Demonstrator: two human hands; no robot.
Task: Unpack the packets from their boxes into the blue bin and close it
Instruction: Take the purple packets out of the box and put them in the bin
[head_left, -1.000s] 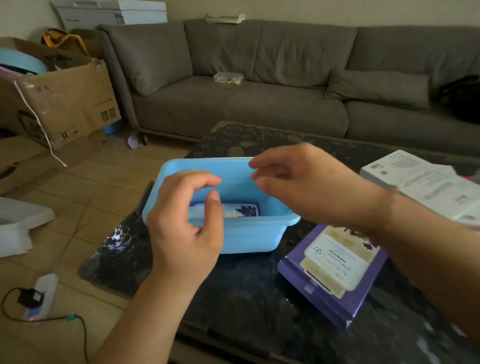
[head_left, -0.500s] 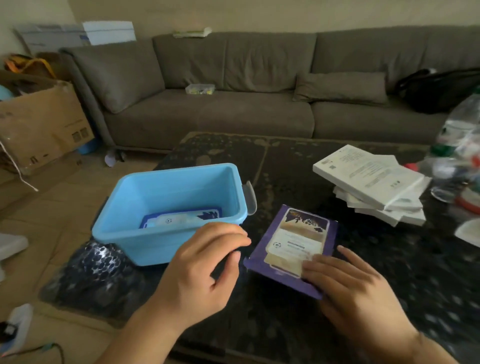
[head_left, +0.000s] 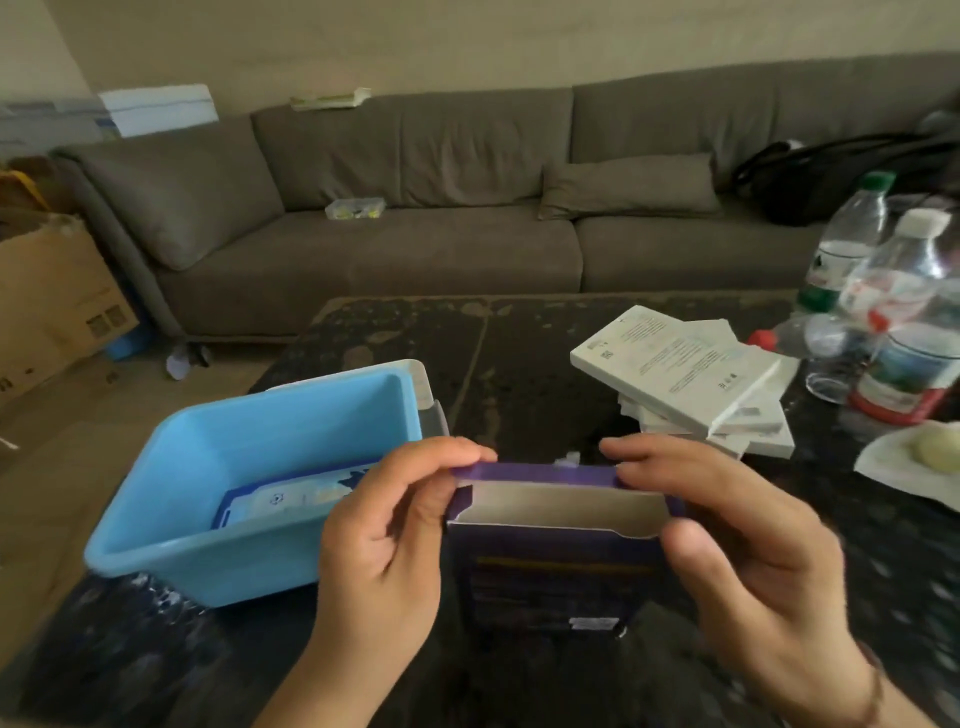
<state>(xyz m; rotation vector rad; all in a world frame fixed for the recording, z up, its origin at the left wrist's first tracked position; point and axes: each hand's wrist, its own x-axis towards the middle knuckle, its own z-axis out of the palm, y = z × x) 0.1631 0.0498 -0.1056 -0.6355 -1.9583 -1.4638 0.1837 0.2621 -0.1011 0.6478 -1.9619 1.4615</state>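
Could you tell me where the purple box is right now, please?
In the head view the purple box is low centre, held upright by both hands, just right of the blue bin.

Sofa (head_left: 415, 249), cardboard box (head_left: 47, 296), 2 water bottles (head_left: 909, 312).

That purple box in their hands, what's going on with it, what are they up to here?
A person holds the purple box upright above the dark table, left hand and right hand pinching the ends of its opened top flap. The blue bin sits open to the left with one blue-and-white packet lying inside. A stack of white boxes waits on the table beyond. No lid is on the bin.
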